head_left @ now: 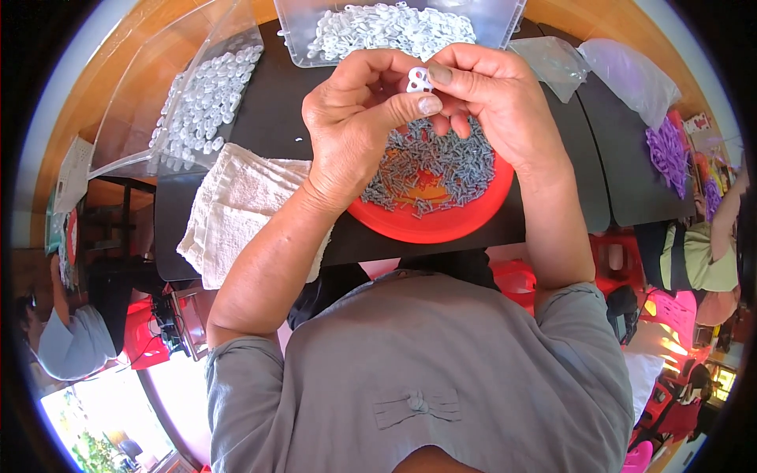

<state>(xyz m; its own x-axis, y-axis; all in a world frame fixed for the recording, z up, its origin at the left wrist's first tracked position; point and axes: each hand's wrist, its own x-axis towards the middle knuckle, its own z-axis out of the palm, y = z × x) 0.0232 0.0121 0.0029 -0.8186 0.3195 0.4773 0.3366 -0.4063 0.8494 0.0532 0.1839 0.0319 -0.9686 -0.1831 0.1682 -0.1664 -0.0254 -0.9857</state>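
Between the thumbs and fingers of both hands sits a small white plastic piece with round holes (419, 80). My left hand (359, 110) pinches it from the left, thumb along its lower edge. From the right, my right hand (493, 94) grips it with the thumb on top. Both hands are raised above a red basin (441, 229) full of small grey screw-like pins (430, 177). The fingers partly cover the piece, so I cannot see whether a pin is in it.
Behind my hands stands a clear bin (296, 47) of white pieces (394, 31). At left, another clear container (126, 150) holds white parts (201, 102). A folded cream towel (244, 205) lies on the dark table (276, 118). Plastic bags (631, 75) and a purple bundle (669, 158) lie right; other people sit both sides.
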